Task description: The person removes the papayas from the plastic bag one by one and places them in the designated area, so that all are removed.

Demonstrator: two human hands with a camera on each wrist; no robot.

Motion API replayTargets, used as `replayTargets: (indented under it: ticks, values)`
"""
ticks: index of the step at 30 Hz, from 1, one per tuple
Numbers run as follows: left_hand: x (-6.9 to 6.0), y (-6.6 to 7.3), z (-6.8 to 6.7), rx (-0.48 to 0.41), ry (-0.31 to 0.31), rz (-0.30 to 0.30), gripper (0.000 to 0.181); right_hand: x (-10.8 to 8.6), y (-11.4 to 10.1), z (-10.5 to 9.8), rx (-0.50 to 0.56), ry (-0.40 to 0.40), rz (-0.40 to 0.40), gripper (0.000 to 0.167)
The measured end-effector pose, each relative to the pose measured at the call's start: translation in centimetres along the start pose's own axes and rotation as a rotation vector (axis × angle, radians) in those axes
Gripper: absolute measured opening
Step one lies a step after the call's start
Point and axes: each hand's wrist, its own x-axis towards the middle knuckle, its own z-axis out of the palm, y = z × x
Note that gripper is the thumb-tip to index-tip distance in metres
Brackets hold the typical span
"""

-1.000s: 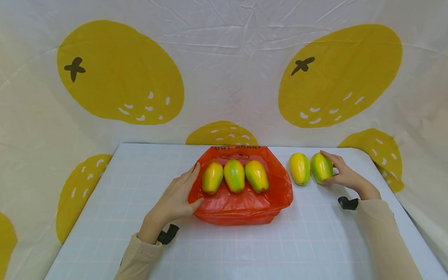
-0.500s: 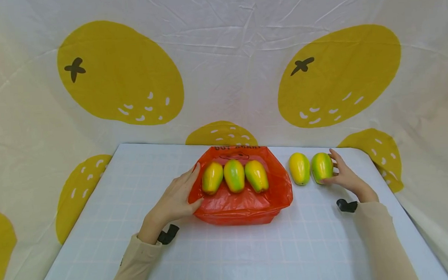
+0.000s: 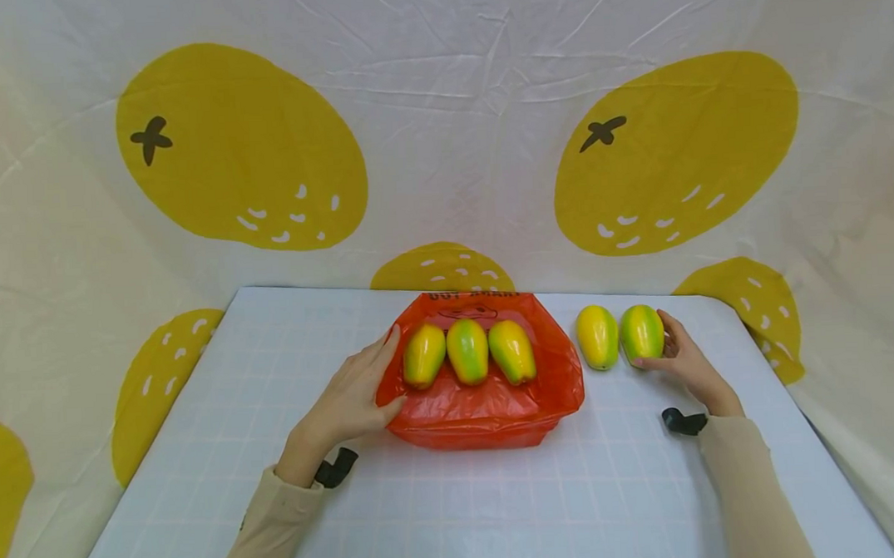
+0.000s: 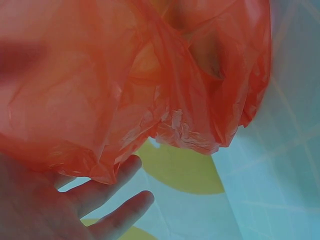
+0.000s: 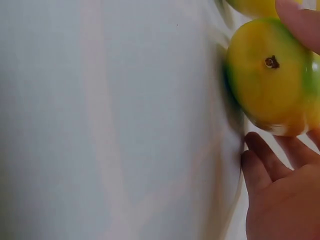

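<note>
With your left hand point(image 3: 347, 400), fingers extended, steady the red bag point(image 3: 468, 407) at its left edge. Your right hand point(image 3: 692, 366) curls thumb and fingers around the outer fruit point(image 3: 642, 334), right of the bag; firm this grasp before lifting, clear of the neighbouring fruit point(image 3: 598, 336) just beside it.

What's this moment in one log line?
left hand: touching red plastic bag; right hand: around yellow-green oval fruit; three matching fruits: in bag

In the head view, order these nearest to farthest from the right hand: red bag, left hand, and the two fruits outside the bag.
1. Right fruit, at the right hand.
2. Left fruit, just left of it.
3. Red bag, farther left.
4. Left hand, at the bag's left side.
</note>
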Motion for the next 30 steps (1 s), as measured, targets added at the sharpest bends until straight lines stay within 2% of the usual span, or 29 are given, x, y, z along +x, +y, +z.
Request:
replayTargets:
  ticks: [22,30]
  values:
    - [-0.05,-0.04,-0.09,0.001,0.007,0.010,0.093,0.14,0.33,0.09,-0.009,-0.015,0.016,0.120]
    - [-0.05,-0.05,-0.14,0.006,0.004,0.008,0.094,0.28,0.50,-0.01,-0.005,-0.024,-0.003,0.120]
